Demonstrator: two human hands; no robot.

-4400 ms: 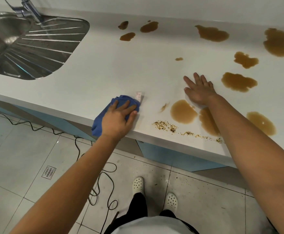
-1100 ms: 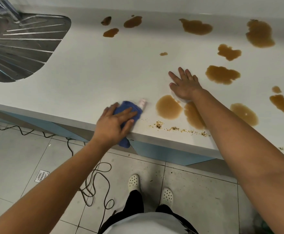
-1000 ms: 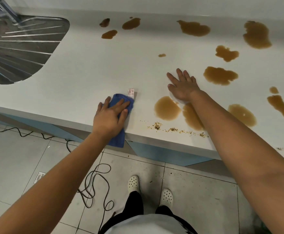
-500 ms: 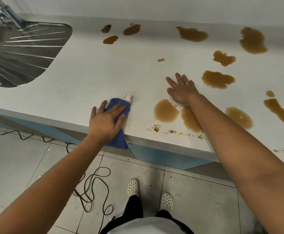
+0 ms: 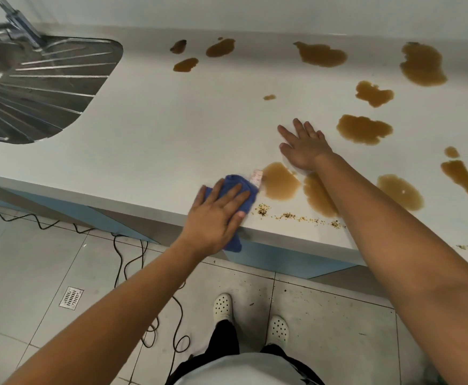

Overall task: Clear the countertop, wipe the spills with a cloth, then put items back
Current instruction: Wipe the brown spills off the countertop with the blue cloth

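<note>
My left hand [image 5: 216, 215] presses flat on a blue cloth [image 5: 237, 182] at the front edge of the white countertop [image 5: 171, 129]; part of the cloth hangs over the edge. The cloth's white tag touches a brown spill [image 5: 280, 182]. Dry crumbs [image 5: 296, 216] lie in a line right of the cloth. My right hand [image 5: 303, 147] rests flat on the counter, fingers spread, holding nothing, just behind that spill. Several more brown puddles spread across the back and right, one being a large puddle [image 5: 363, 129].
A steel sink with a ribbed drainboard [image 5: 41, 87] and a faucet [image 5: 19, 20] sits at the far left. Below the counter are grey floor tiles, a black cable [image 5: 133, 254], a floor drain [image 5: 71, 298] and my white shoes [image 5: 223, 305].
My left hand has slid the cloth to the right along the front edge, up to the nearest brown spill. My right hand has stayed flat in place.
</note>
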